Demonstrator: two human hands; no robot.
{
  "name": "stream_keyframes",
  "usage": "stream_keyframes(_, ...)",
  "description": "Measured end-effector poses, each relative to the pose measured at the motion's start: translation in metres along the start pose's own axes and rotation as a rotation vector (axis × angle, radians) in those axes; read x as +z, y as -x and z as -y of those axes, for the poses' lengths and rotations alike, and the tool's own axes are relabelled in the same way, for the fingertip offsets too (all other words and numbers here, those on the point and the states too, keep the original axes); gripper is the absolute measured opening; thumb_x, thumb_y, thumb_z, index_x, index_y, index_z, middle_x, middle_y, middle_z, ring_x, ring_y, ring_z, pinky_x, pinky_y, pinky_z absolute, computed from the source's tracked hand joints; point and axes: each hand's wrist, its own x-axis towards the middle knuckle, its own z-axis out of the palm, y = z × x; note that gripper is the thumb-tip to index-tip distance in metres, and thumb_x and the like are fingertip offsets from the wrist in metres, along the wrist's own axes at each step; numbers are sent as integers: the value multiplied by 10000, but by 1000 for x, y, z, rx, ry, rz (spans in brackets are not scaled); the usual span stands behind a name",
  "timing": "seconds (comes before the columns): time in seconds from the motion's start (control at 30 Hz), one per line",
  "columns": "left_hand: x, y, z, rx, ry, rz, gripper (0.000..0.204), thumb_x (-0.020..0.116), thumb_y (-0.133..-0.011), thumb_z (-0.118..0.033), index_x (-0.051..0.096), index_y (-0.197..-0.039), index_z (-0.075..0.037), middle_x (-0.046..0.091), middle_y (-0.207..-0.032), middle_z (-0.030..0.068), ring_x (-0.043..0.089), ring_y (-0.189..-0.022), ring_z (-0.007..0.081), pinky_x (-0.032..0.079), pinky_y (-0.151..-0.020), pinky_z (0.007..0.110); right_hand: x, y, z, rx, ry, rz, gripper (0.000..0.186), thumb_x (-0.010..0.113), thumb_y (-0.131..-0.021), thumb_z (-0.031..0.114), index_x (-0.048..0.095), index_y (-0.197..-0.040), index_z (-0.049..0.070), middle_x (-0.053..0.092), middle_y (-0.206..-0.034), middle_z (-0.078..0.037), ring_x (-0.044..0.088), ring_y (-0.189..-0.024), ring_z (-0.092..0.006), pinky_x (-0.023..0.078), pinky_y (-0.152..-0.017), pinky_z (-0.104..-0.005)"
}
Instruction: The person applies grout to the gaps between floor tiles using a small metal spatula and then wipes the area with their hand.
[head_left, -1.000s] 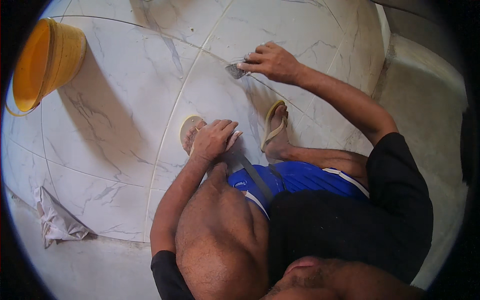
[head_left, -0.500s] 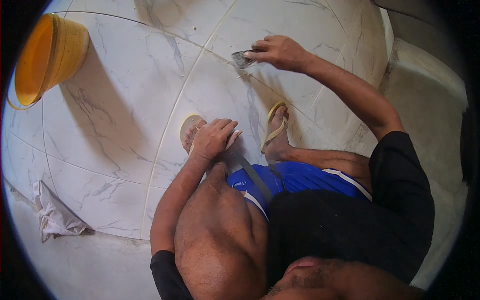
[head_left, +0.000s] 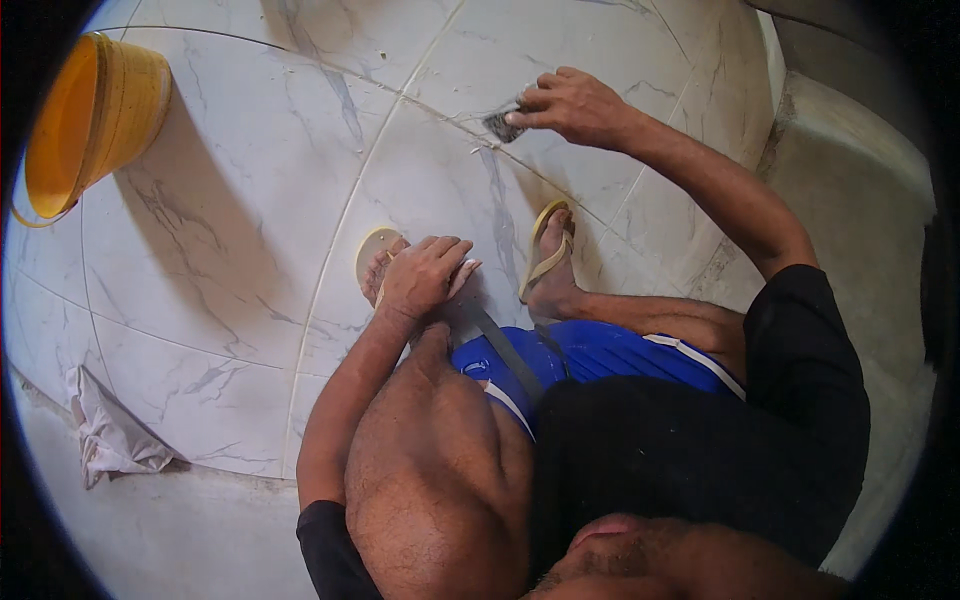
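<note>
My right hand [head_left: 580, 108] is closed on a small, dark grey flat pad [head_left: 502, 126], its exact kind unclear. The pad is at the joint line between marbled white floor tiles [head_left: 420, 190], with pale crumbs close by. Over my left foot and shin, my left hand [head_left: 420, 275] is bent with its fingers curled together. Something whitish shows at its fingertips; whether that is a held thing or dust on the skin I cannot make out.
A yellow bucket [head_left: 130, 110] with its handle down leans toward the far left. A crumpled whitish cloth or bag [head_left: 115, 430] lies at the tiles' left edge. My sandalled feet, the right one in a yellow flip-flop [head_left: 548, 250], stand on the tiles. Rough grey concrete [head_left: 850, 200] borders the right.
My right hand and the dark pad have shifted slightly right and nearer along the tile joint. My left hand has stayed in about the same place.
</note>
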Motion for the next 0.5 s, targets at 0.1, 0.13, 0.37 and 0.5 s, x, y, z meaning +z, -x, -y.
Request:
stream_keyframes(0.1,1,1,2,6,-4,6,287,726,-938,-326,711,-1105,-94,721,-1023,62,718,-905,244,588,-747,365,1,-2,7,-133,-13,29,364,639,-887,140,708,-1213,284,654,-1068,38,614,-947,-176,497,-848,-354)
stream_keyframes(0.13,2,2,2,0,-4,15,286,721,-942,-328,710,-1106,-94,721,-1026,62,718,-909,245,588,-750,365,1,-5,10,-205,-17,49,344,635,-890,154,710,-1199,284,647,-1058,42,609,-949,-173,490,-861,-355)
stream_keyframes(0.37,2,1,2,-8,-2,13,284,708,-951,-335,710,-1111,-100,722,-1032,58,717,-916,242,588,-754,365,-1,-34,6,-193,36,116,234,620,-928,198,728,-1114,289,627,-968,43,625,-971,-173,503,-851,-337)
stream_keyframes(0.5,0,1,1,-2,-8,14,281,714,-947,-330,712,-1107,-100,723,-1032,56,718,-919,240,588,-753,365,-6,-33,-11,-88,87,110,255,633,-904,162,747,-1113,254,660,-1049,38,620,-967,-185,495,-824,-350)
